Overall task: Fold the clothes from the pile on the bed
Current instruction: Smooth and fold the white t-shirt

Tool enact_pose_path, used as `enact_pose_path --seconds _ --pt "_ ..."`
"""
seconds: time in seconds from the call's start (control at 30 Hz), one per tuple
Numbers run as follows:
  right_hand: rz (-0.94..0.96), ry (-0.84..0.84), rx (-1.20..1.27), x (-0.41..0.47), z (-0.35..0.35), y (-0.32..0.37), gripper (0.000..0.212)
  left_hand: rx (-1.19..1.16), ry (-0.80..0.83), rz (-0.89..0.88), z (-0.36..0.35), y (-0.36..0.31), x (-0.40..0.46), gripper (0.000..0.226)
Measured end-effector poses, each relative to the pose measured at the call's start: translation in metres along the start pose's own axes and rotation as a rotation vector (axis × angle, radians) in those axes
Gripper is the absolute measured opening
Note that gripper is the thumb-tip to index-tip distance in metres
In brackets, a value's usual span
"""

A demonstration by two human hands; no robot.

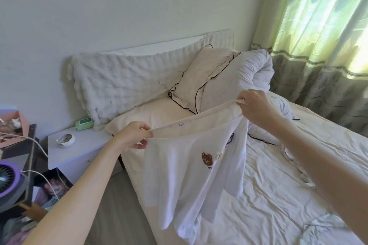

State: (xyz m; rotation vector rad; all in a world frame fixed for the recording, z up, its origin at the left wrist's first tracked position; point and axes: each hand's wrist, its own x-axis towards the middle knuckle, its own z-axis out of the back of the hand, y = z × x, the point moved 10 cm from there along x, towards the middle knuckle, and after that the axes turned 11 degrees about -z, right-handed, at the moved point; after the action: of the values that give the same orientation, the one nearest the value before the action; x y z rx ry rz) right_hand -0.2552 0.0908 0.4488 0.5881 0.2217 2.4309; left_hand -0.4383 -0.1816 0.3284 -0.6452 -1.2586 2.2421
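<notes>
A white garment [185, 181] with a small brown bear patch hangs in the air over the near edge of the bed [268, 201]. Its cream waistband runs taut between my hands. My left hand [135, 135] pinches the band's left end. My right hand [253, 105] grips the right end, held higher. The cloth below hangs in loose folds and hides part of the sheet. More light clothing [298, 169] lies on the bed behind my right forearm, mostly hidden.
Pillows [199, 77] and a rolled white duvet [256, 69] lie at the head of the bed. A nightstand [79, 151] at the left carries a small dish and a green pack. A purple fan [8, 181], cables and clutter sit at far left. Curtains [318, 45] hang at right.
</notes>
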Motion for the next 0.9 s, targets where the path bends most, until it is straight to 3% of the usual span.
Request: enact_pose_path --seconds 0.13,0.3,0.37,0.43,0.53,0.6,0.77,0.9 --pt "-0.116 -0.022 0.059 0.006 0.007 -0.013 0.011 -0.201 0.150 0.049 -0.022 -0.002 -0.013 0.006" --pt "-0.241 0.138 0.113 0.005 0.000 -0.021 0.013 -0.631 -0.052 0.125 -0.035 -0.001 -0.016 0.015" --pt "-0.259 0.177 0.123 0.001 -0.005 -0.024 0.015 -0.672 -0.094 0.097 -0.036 -0.008 -0.015 0.018" --pt "-0.282 0.210 0.152 -0.004 -0.010 -0.030 0.011 -0.495 -0.098 -0.051 -0.028 -0.024 -0.010 0.018" --pt "-0.330 0.222 0.224 -0.011 -0.014 -0.045 0.009 -0.032 0.012 -0.332 -0.017 -0.056 -0.011 0.023" --pt "-0.387 0.216 0.357 -0.015 -0.015 -0.055 0.010 0.164 0.080 -0.422 -0.013 -0.066 -0.010 0.025" --pt "-0.489 0.293 0.851 -0.028 -0.027 -0.059 0.018 0.274 0.128 -0.421 -0.001 -0.072 -0.008 0.013" --pt "-0.407 0.424 0.905 -0.034 -0.029 -0.039 0.026 0.256 -0.006 -0.374 0.020 -0.065 -0.001 0.018"
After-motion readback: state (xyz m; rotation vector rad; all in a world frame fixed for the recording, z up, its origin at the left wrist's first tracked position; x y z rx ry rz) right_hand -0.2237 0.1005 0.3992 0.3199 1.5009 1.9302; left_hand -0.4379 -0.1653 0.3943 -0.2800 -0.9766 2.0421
